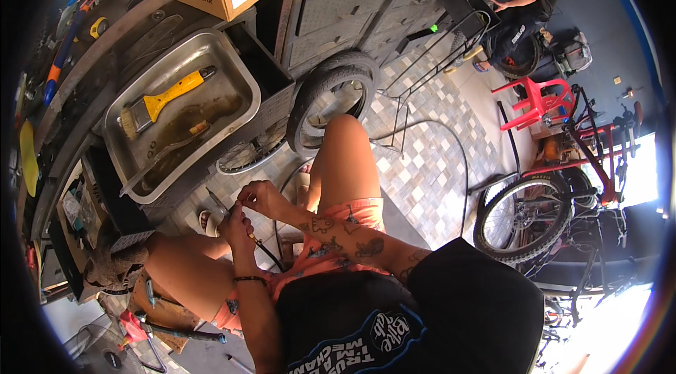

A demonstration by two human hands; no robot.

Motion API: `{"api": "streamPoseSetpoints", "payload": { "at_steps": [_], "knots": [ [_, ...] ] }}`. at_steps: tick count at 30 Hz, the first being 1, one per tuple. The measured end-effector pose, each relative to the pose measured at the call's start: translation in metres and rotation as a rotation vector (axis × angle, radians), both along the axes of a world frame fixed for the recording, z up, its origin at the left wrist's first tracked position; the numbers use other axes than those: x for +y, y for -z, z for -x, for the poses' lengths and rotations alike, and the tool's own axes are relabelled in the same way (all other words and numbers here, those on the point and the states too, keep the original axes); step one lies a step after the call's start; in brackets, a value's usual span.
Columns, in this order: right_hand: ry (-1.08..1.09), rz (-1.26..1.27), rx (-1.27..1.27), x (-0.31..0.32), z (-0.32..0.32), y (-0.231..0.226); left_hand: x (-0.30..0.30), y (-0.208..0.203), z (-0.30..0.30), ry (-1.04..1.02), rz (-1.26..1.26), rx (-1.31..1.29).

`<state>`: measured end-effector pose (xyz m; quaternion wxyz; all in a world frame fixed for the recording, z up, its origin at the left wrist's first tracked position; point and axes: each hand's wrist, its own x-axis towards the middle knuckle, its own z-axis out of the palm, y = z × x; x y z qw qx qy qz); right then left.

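Slim-nosed tool, at a cluttered bicycle workshop: where is it?

– In the person's left hand, over the gap between two bent knees. The fingers wrap its body and hide most of it; a yellow fitting shows below the fist, with a dark hose curving away beneath.

– Which way does it lie?

– Its metal nose runs diagonally forward and to the left, out of the fist, toward the side where a steel tray holds a yellow-handled brush. Tip and tray are well apart.

– And the right hand?

– Just beside, to the right of the nose, its fingertips drawn narrow. Whether they pinch anything small, or touch the left hand, cannot be told. The left is nearer, gripping the tool itself.

– Beyond them?

– Dark tyres, upright by the drawers.
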<state>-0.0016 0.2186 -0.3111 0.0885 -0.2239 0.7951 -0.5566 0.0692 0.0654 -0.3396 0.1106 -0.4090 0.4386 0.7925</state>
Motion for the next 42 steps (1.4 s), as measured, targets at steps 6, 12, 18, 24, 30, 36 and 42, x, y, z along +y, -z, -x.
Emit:
{"api": "streamPoseSetpoints", "payload": {
  "at_steps": [6, 12, 18, 24, 30, 36, 42],
  "knots": [
    [0.061, -0.037, 0.127, -0.01, -0.009, 0.009, 0.006, -0.006, 0.002, -0.035, 0.039, -0.004],
    [0.152, -0.055, -0.143, -0.003, 0.006, 0.031, 0.013, -0.002, 0.001, -0.035, 0.056, -0.021],
    [0.285, 0.354, -0.561, 0.007, 0.033, 0.03, 0.04, -0.033, -0.003, 0.131, 0.25, 0.019],
    [0.325, 0.51, -0.702, 0.005, 0.041, 0.016, 0.057, -0.063, -0.005, 0.279, 0.307, 0.099],
    [0.238, 0.588, -0.711, 0.005, 0.041, 0.009, 0.057, -0.06, -0.009, 0.328, 0.255, 0.135],
    [0.263, 0.507, -0.737, 0.005, 0.044, 0.007, 0.053, -0.056, -0.01, 0.35, 0.246, 0.162],
    [0.269, 0.542, -0.741, 0.003, 0.045, 0.006, 0.053, -0.056, -0.01, 0.328, 0.217, 0.149]
  ]
}}
